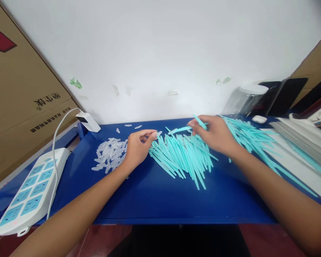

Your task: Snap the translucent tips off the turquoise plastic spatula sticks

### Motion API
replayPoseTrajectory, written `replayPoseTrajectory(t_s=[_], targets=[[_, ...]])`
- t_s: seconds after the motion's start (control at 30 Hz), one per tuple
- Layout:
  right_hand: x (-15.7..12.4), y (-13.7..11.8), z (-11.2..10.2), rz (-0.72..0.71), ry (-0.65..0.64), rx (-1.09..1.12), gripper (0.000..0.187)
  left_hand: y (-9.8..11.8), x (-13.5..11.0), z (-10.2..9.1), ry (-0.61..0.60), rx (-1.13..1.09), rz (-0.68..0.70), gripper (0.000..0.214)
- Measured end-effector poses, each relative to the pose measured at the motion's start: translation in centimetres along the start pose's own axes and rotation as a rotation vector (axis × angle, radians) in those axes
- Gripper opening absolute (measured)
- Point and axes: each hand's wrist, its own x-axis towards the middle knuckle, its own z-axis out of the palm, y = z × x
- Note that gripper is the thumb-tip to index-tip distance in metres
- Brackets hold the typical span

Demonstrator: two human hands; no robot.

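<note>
My left hand [137,147] pinches a small clear plastic cap [158,134] between thumb and fingertips, just right of a pile of clear caps [110,154]. My right hand [216,134] is closed on a thin turquoise stick [200,122], its tip pointing up and left. Between the hands lies a heap of turquoise sticks [182,154] on the blue table [155,200]. A second spread of turquoise sticks [250,137] lies to the right of my right hand.
A white power strip [29,194] with a cable lies at the left edge, a white adapter [87,121] behind it. Cardboard boxes [21,96] lean at left. At right are a clear jar [244,100], a white earbud case [259,119], stacked white sheets [305,142].
</note>
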Motion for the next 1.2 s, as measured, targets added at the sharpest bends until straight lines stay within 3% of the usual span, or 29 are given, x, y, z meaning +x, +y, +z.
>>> replayPoseTrajectory(t_s=[0.13,0.33,0.43,0.7,1.07,1.13,1.2], targets=[[0.1,0.3,0.1,-0.019,-0.050,-0.051,0.046,-0.1,-0.3,0.3,-0.036,0.018,0.047,0.032],[0.6,1.5,-0.2,0.036,0.149,-0.006,0.037,-0.1,-0.4,0.2,-0.061,0.007,0.070,0.033],[0.9,2.3,-0.7,0.079,0.190,0.070,0.034,0.1,-0.3,0.1,-0.056,-0.022,0.038,0.034],[1.4,4.3,-0.4,0.172,0.130,0.089,0.031,0.3,0.0,0.2,0.006,-0.098,-0.039,0.036],[1.4,3.5,-0.1,0.280,0.117,0.190,0.037,0.0,0.1,0.3,0.024,-0.087,-0.032,0.038],[1.6,4.0,-0.3,0.240,0.213,0.209,0.034,0.0,0.1,0.3,0.021,-0.087,-0.034,0.038],[2.0,4.6,-0.8,0.175,0.440,0.214,0.032,-0.1,0.1,0.3,0.021,-0.092,-0.029,0.039]])
